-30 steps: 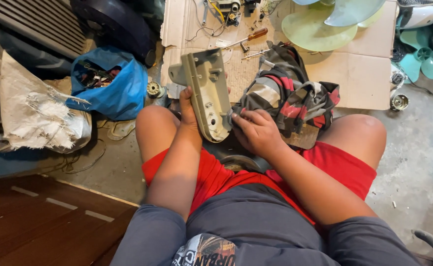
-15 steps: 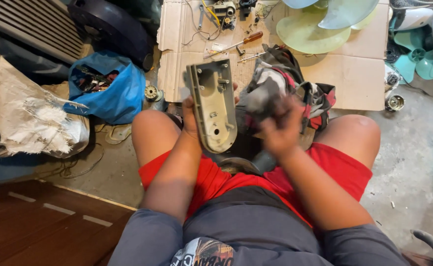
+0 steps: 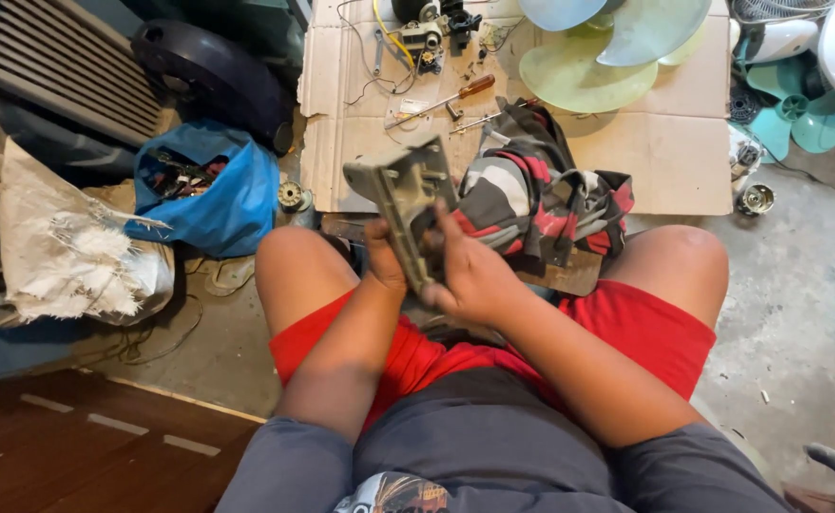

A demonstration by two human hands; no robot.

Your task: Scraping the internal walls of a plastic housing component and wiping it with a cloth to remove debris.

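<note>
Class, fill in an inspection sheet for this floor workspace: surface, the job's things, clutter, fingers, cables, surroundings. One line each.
Surface: flattened cardboard sheet on a grey concrete floor.
Job's things: grey-green plastic housing, held tilted above the knees by both hands.
Clutter: striped cloth, screwdriver, blue bag of parts, white sack.
Fingers: left hand grips the housing's lower edge; right hand wraps its side, fingers closed on it.
Cables: yellow wire and thin wires by a small motor assembly.
Surroundings: fan blades, teal fan parts, slatted grille.
</note>
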